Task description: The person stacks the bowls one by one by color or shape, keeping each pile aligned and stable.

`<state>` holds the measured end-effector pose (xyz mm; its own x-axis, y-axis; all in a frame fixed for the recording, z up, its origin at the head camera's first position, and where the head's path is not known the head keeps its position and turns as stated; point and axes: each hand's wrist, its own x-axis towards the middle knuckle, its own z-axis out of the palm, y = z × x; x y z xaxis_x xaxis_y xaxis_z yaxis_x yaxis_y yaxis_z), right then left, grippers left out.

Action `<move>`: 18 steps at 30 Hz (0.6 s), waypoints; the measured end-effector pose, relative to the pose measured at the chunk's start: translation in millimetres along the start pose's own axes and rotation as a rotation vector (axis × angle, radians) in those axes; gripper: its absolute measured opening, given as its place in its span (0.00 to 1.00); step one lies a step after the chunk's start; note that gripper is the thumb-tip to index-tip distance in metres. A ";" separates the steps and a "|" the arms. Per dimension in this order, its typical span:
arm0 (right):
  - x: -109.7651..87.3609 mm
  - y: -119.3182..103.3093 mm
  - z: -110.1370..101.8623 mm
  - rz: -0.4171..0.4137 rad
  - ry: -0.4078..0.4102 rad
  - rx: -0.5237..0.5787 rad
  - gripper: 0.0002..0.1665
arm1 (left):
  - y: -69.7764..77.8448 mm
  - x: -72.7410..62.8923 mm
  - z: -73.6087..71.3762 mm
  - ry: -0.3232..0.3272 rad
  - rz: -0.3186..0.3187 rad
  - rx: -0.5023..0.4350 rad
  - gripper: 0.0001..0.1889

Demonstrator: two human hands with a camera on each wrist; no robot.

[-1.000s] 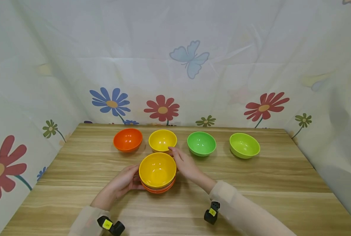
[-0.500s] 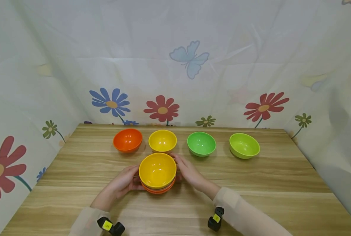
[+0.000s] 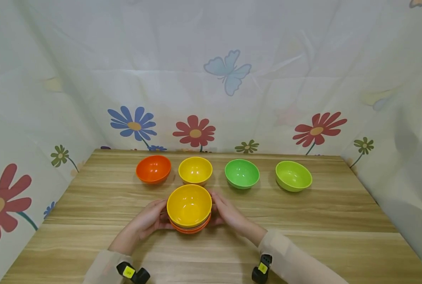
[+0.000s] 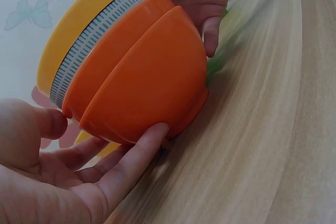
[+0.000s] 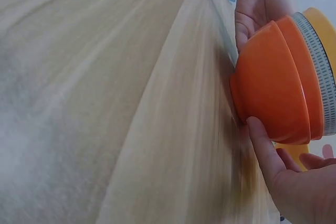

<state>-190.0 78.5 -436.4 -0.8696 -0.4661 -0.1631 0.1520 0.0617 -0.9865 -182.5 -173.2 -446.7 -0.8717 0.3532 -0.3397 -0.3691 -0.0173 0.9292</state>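
A stack of bowls stands between my hands near the middle of the table. On top is a yellow bowl [image 3: 189,205]; below it show a bowl with a dashed pale band [image 4: 100,27] and two orange bowls [image 4: 152,72]. My left hand [image 3: 147,221] grips the stack from the left, thumb near the rims and fingers under the lower orange bowl. From the right, my right hand [image 3: 232,211] holds the other side, a finger against the lowest bowl near its foot [image 5: 239,98]. Whether that foot touches the table cannot be told.
Behind the stack, a row of single bowls lines the back of the wooden table [image 3: 303,236]: orange [image 3: 154,169], yellow [image 3: 195,170], green [image 3: 242,174] and lime [image 3: 294,176]. The yellow one sits right behind the stack. A flowered cloth [image 3: 267,98] hangs beyond.
My right hand has slid from the far right rim, beside the back yellow bowl, down and nearer along the stack's right side. The left hand and the stack have stayed put.
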 end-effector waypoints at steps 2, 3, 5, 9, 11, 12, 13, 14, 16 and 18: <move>-0.3 0.9 0.8 0.004 -0.002 0.002 0.33 | -0.1 -0.1 0.0 0.001 0.003 0.001 0.30; -0.7 1.0 1.3 0.004 -0.004 0.001 0.33 | -0.2 -0.2 0.0 0.002 0.004 0.001 0.30; -1.5 1.8 2.1 0.010 -0.006 0.002 0.33 | -0.8 0.1 0.0 0.002 0.004 -0.001 0.30; -3.1 2.2 3.7 0.015 -0.019 0.019 0.33 | -1.4 0.2 -0.5 -0.003 0.005 -0.008 0.30; -3.5 1.9 4.2 0.019 -0.025 0.025 0.32 | -1.6 0.3 -0.9 -0.009 0.007 -0.011 0.30; -3.9 1.4 4.4 0.020 -0.030 0.026 0.32 | -1.6 0.3 -1.1 -0.012 0.007 -0.012 0.30; -4.3 0.8 4.6 0.021 -0.034 0.025 0.32 | -1.6 0.3 -1.3 -0.015 0.008 -0.014 0.30; -4.6 0.1 4.9 0.023 -0.037 0.027 0.31 | -1.6 0.2 -1.3 -0.016 0.009 -0.015 0.30; -5.1 -0.8 5.3 0.022 -0.044 0.031 0.31 | -1.9 0.3 -1.6 -0.016 0.010 -0.014 0.30; -5.6 -1.6 5.5 0.017 -0.056 0.032 0.31 | -2.2 0.5 -1.9 -0.013 0.008 -0.015 0.30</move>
<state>-182.8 76.1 -433.8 -0.8393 -0.5139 -0.1776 0.1821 0.0421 -0.9824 -182.7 -174.7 -449.1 -0.8702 0.3655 -0.3305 -0.3672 -0.0337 0.9295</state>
